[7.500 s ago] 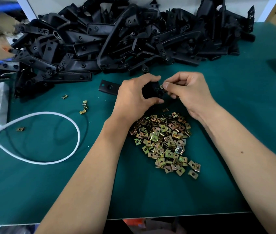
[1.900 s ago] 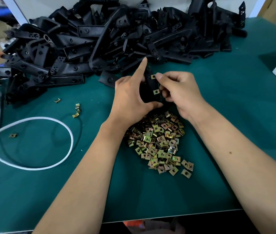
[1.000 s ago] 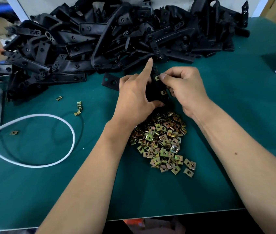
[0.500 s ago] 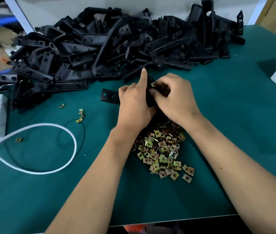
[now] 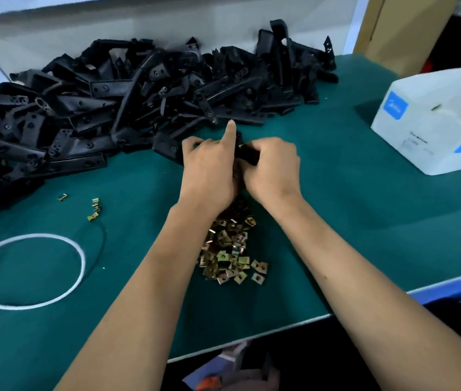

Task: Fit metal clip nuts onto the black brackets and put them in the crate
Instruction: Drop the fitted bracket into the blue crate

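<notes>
2 bare hands are pressed together over 1 matte black bracket: it is gripped by the left hand, index finger pointing up, and by the curled right hand. Square brassy clip nuts are heaped just below the wrists on the green mat. Angular black brackets are piled beyond; a white box sits at right.

Factory assembly station: green-matted worktop, bulk heap of identical black brackets along the far edge, loose pile of clip nuts near the front edge.
</notes>
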Demonstrator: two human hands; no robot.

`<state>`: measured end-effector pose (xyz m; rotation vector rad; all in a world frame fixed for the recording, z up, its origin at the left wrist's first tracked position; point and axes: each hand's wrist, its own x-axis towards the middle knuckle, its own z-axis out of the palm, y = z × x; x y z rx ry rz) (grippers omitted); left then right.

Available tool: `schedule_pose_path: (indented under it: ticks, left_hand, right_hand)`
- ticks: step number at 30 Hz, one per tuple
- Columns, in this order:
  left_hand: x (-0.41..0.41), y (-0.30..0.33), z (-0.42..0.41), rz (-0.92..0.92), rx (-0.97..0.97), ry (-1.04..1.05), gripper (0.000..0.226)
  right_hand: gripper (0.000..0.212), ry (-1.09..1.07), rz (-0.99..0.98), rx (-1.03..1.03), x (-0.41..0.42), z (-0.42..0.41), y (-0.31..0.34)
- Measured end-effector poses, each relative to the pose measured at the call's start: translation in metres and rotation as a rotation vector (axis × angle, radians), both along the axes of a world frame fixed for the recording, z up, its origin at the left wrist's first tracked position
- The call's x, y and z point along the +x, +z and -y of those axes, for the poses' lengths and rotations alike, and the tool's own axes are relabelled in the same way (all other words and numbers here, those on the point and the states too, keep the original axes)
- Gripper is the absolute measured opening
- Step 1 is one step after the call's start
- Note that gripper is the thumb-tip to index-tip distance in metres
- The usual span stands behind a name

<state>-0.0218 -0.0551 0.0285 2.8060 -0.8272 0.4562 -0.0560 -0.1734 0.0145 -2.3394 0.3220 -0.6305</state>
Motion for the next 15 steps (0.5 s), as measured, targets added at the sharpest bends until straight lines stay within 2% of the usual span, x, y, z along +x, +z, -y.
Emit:
schedule_pose_path:
  ticks: [3, 6, 9, 13, 15]
  left_hand:
    - [-0.018, 0.020, 0.042, 0.040, 0.022, -0.093, 0.087]
    - [-0.047, 0.033, 0.099, 0.076, -0.034, -0.262, 0.088]
    - [-0.086, 0.037, 0.168, 0.113, -0.040, -0.446, 0.089]
    - [-0.155, 0.023, 0.249, 0.213, 0.062, -0.650, 0.098]
    - [-0.197, 0.000, 0.283, 0.245, 0.088, -0.774, 0.096]
  right_hand:
    - [0.015, -0.065, 0.126, 0.081, -0.025, 0.040, 0.007]
    - [0.022, -0.188, 0.259, 0.158, -0.060, 0.090, 0.013]
    - [0.020, -0.331, 0.382, 0.182, -0.113, 0.149, 0.012]
    - [0.012, -0.480, 0.432, 0.218, -0.201, 0.223, -0.005]
    - [0.012, -0.577, 0.395, 0.233, -0.250, 0.251, -0.024]
